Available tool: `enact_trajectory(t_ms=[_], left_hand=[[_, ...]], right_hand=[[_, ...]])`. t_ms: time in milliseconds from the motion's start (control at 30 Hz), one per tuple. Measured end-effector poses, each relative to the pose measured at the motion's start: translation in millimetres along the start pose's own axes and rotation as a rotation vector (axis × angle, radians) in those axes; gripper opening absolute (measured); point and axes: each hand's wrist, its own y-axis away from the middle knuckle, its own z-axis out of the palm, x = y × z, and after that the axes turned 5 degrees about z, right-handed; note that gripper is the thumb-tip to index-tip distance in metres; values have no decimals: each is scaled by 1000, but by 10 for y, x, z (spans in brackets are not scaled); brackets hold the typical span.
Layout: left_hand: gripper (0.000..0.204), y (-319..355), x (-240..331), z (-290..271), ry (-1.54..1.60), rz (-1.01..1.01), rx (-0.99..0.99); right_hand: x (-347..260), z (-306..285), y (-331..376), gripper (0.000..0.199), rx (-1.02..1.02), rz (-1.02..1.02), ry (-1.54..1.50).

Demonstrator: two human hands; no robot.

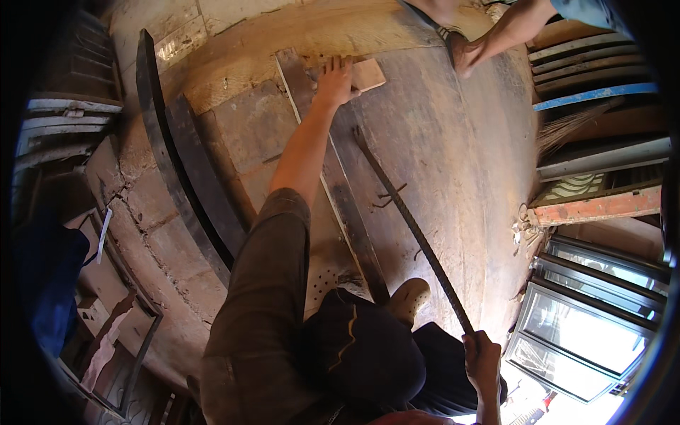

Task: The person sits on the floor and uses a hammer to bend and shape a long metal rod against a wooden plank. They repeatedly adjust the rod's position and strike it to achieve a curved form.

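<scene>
At the upper middle, my left hand lies over a small pale wooden block, its fingers at the far edge and its thumb at the near edge. Under the hand, part of the block is hidden. Beside it a long dark board with a light edge runs back towards my feet. Low on the right, my right hand is closed round the near end of a ribbed steel bar. The bar slants up and left across the floor, with thin cross pieces sticking out midway.
Two long dark beams lie on the left. My shoe stands by the board's near end. At the upper right is another person's foot. Stacked slats, a red beam and glass-paned frames line the right side.
</scene>
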Motion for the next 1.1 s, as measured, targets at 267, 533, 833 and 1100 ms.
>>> enact_trajectory(t_ms=[267,533,833,1100], left_hand=[[87,-77,10,83,162,-63,-166],[53,963,658,-566,2495,-637,448],[57,1058,396,-387,2417,-970,720],[69,1189,214,-296,1655,-844,516]], right_hand=[[-24,386,-123,17,-25,-97,-172],[-67,258,-260,24,-36,40,-106],[-50,336,-265,31,79,-140,-104],[-98,455,-137,28,18,-104,-125]])
